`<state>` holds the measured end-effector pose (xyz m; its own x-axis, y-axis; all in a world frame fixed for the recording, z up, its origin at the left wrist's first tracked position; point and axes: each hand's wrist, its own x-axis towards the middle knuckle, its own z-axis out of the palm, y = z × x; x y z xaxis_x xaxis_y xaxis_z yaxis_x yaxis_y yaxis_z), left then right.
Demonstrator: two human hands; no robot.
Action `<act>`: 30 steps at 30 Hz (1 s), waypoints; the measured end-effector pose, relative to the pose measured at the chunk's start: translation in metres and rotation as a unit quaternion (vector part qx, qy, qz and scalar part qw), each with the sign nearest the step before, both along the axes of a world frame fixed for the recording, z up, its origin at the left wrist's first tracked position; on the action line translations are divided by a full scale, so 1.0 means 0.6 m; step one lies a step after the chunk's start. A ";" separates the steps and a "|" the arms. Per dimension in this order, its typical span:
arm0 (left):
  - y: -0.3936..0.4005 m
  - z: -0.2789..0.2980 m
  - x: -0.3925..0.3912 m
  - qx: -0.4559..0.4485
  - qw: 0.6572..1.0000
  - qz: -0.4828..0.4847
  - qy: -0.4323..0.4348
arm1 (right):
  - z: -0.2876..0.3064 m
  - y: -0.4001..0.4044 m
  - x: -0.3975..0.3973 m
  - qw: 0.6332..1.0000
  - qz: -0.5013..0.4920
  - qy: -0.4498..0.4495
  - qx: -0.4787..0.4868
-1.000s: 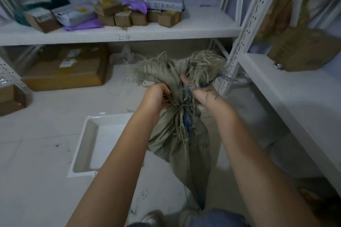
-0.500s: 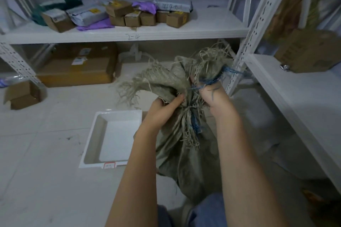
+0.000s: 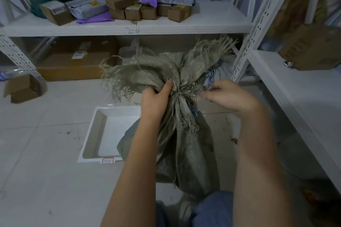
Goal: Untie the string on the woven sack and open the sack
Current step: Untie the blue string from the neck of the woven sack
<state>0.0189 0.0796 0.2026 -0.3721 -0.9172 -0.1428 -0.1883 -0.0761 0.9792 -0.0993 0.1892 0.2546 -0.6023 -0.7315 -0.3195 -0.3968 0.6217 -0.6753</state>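
A grey-green woven sack (image 3: 186,145) stands upright on the floor in front of me, its frayed top fanned out above a gathered neck. My left hand (image 3: 156,100) grips the sack's neck from the left. My right hand (image 3: 228,96) sits just right of the neck, thumb and fingers pinched on a thin blue string (image 3: 209,79) that runs up into the frayed top. More blue string shows below the neck. The knot itself is buried in loose fibres.
A white plastic tray (image 3: 96,134) lies on the tiled floor to the sack's left. White metal shelving (image 3: 129,27) holds small cardboard boxes and parcels behind; another shelf (image 3: 295,97) runs along the right. A large carton and an open small box sit at floor level on the left.
My right hand has moved out to the right of the neck, drawing the blue string with it. The left hand keeps its grip. The view has shifted closer and lower.
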 end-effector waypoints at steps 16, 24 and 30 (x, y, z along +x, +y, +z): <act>0.008 0.023 -0.037 0.068 0.993 0.039 0.086 | -0.038 -0.039 0.004 0.989 0.026 -0.092 -0.115; -0.003 0.023 -0.034 0.086 0.995 -0.013 0.047 | -0.062 -0.050 0.011 0.990 0.032 -0.045 -0.133; -0.005 0.018 -0.028 0.074 0.996 -0.052 0.013 | -0.066 -0.058 0.015 0.995 0.005 0.046 -0.092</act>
<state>0.0021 0.0768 0.2134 -0.4686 -0.8433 -0.2633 -0.1771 -0.2024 0.9632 -0.0906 0.1541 0.2151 -0.6156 -0.7783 -0.1234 -0.4674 0.4867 -0.7380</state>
